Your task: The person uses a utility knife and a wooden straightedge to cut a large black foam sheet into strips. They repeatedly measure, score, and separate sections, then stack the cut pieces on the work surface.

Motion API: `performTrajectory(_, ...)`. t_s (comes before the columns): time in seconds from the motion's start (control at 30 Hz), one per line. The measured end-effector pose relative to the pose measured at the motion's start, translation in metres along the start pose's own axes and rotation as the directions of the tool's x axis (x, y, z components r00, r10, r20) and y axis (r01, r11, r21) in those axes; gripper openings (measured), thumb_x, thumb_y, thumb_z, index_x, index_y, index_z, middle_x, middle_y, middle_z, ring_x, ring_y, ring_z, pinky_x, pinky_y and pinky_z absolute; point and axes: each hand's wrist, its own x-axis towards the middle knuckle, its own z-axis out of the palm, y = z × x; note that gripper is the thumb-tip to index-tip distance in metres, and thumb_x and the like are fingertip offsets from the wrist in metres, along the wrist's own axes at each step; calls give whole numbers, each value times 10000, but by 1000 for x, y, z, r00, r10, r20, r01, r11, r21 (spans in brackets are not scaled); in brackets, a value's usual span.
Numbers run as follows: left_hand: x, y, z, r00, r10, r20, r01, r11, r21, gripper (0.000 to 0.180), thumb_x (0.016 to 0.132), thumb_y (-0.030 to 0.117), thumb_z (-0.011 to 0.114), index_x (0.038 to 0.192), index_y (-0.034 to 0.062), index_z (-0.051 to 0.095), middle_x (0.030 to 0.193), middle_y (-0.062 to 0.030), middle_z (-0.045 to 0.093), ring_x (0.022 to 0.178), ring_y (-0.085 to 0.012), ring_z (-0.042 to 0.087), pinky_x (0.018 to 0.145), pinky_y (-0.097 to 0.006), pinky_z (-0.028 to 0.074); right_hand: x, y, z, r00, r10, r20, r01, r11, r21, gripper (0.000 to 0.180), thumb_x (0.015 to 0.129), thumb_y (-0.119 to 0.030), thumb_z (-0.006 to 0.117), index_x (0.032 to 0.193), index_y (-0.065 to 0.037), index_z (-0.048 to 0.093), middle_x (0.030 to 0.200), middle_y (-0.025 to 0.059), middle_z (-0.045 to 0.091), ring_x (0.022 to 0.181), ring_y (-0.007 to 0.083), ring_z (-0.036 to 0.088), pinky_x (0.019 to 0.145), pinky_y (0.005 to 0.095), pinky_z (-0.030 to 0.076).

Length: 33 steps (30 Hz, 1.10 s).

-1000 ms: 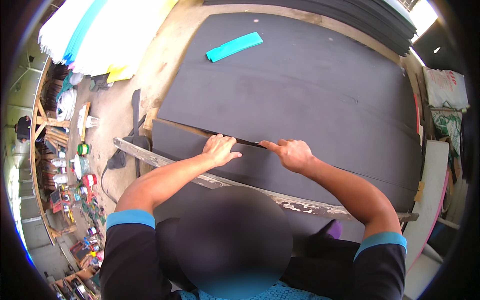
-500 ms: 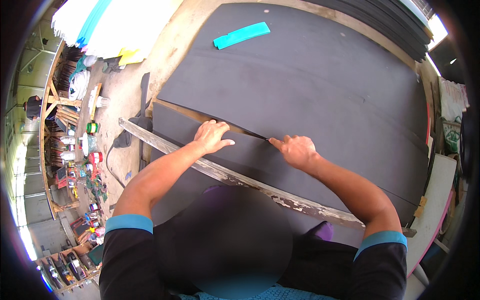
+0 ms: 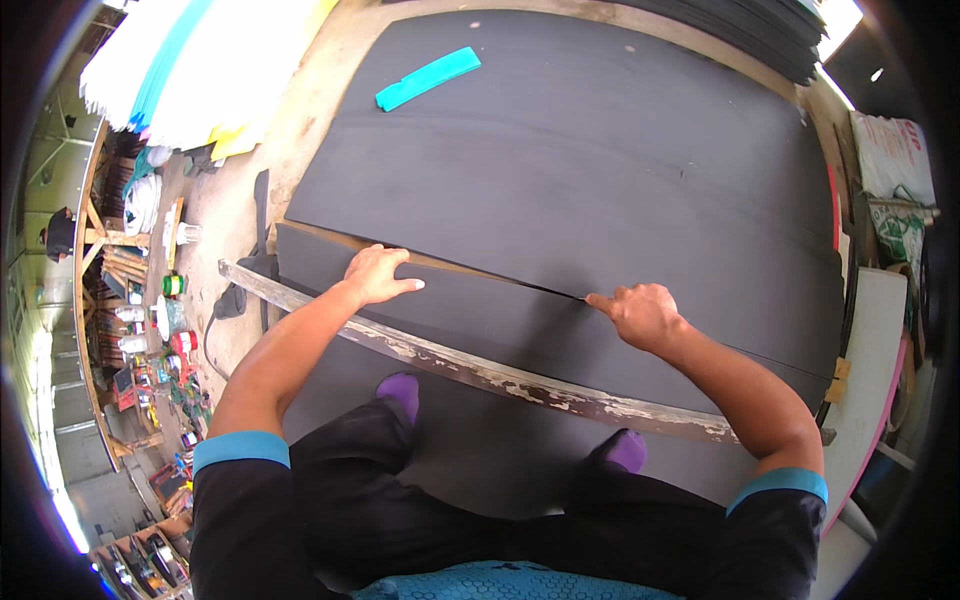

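Note:
A large black foam-like sheet lies spread in front of me. A long slit separates a narrower black strip from its near side, and brown shows through the gap. My right hand is closed at the slit's right end, index finger stretched along it; whatever it grips is hidden under the fingers. My left hand rests on the strip, fingers bent over its far edge at the gap and thumb out to the right. A worn wooden bar with peeling paint lies across the near side of the strip.
A turquoise piece lies on the sheet's far left. My purple-socked feet are just behind the bar. Pale sheets are stacked far left, black ones far right. Shelves with tins stand left; a pale board leans right.
My right hand has moved right along the sheet, and the slit reaches farther right. My left hand stays about where it was on the strip. The view has shifted, so my feet now show.

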Motion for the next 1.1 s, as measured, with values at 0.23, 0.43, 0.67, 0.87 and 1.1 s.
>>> performTrajectory(0.23, 33, 93, 11, 988, 44, 145, -41, 999, -26, 888, 787, 785, 730, 1222, 12, 701, 1140, -246, 726, 1177, -407, 662, 1013, -523, 527, -46, 29, 15, 994, 108, 20, -109, 992, 58, 579, 992, -93, 561, 1539, -283, 556, 956, 98, 756, 810, 250, 775, 649, 400, 630)
performTrajectory(0.43, 49, 223, 44, 986, 162, 32, -155, 974, -164, 776, 748, 707, 813, 1094, 18, 727, 1056, -172, 762, 1099, -382, 693, 1000, -497, 506, -43, 27, 11, 967, 70, -244, -40, 991, 127, 589, 971, -118, 581, 1520, -333, 576, 969, 104, 737, 821, 269, 763, 653, 405, 619)
performTrajectory(0.67, 27, 245, 59, 977, 23, -213, -64, 980, -188, 634, 723, 612, 880, 1029, 76, 736, 984, -91, 758, 1046, -270, 631, 1020, -425, 447, -36, 26, 35, 961, 5, -276, 26, 994, 110, 574, 939, -88, 597, 1474, -294, 626, 921, 94, 708, 805, 263, 737, 617, 411, 600)
performTrajectory(0.87, 25, 244, 62, 968, 10, -250, -62, 978, -199, 634, 715, 607, 885, 1034, 76, 745, 1012, -82, 768, 1025, -262, 631, 1015, -417, 450, -46, 31, 34, 994, 15, -108, -9, 998, 57, 539, 1015, -121, 537, 1536, -259, 561, 1054, 126, 745, 904, 284, 774, 700, 414, 640)
performTrajectory(1.1, 21, 241, 61, 957, -7, -291, -53, 979, -197, 622, 721, 599, 886, 1017, 66, 761, 993, -76, 774, 1024, -260, 637, 1013, -416, 458, -55, 30, 33, 996, 20, -86, -18, 1000, 17, 540, 1033, -129, 516, 1563, -235, 525, 1067, 120, 746, 893, 276, 777, 689, 409, 647)
